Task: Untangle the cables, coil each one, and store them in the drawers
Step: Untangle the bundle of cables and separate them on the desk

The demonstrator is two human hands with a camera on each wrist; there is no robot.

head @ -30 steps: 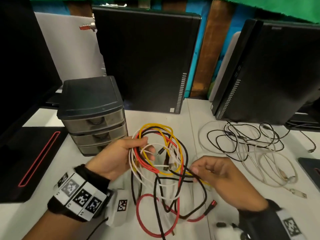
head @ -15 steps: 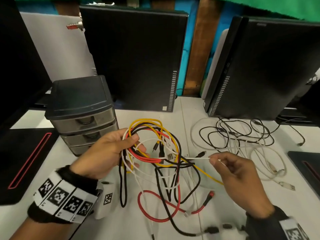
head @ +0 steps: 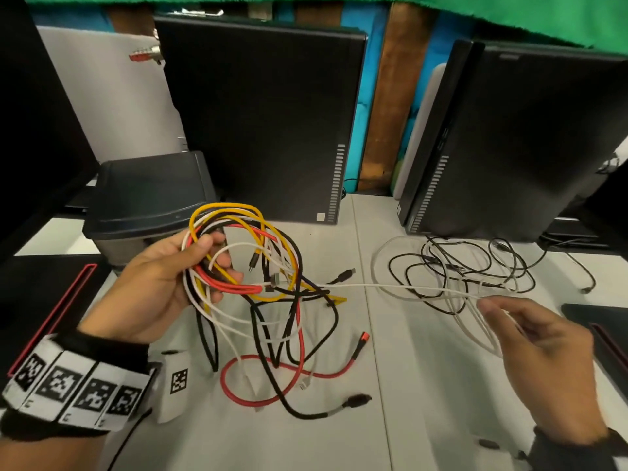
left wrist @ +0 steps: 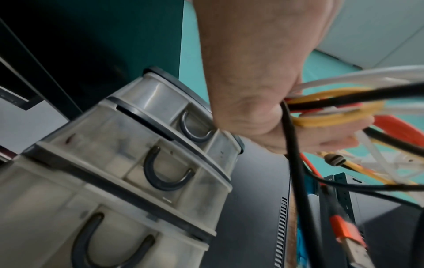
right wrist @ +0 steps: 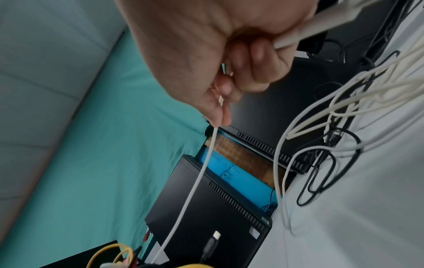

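Since a moment ago the right hand (head: 543, 351) has swung out toward the right edge of the table (head: 424, 419), drawing a white cable (head: 390, 286) taut from the bundle.

From the head view, the left hand (head: 159, 283) is curled round a bundle of cables (head: 258, 266), yellow, red, black and white, held up above the table in front of the drawer unit (head: 149, 195). Loose ends hang down to the table, among them a red loop (head: 238, 392) and a black plug (head: 355, 401). The right hand pinches the white cable between thumb and fingertips, above a second pile of black and white cables (head: 475, 270) lying near the back right of the table. Two black computer cases (head: 265, 120) stand along the back edge.

On the left wrist view, the left hand (left wrist: 263, 90) grips yellow, black, red and white strands; the three clear drawers (left wrist: 137, 163) with dark handles sit just beside it, all closed.

On the right wrist view, the right hand (right wrist: 218, 63) is closed on the white cable (right wrist: 195, 181), which runs straight from its fingertips (right wrist: 220, 114) down toward the yellow loops. A thicker white piece lies in its curled fingers.
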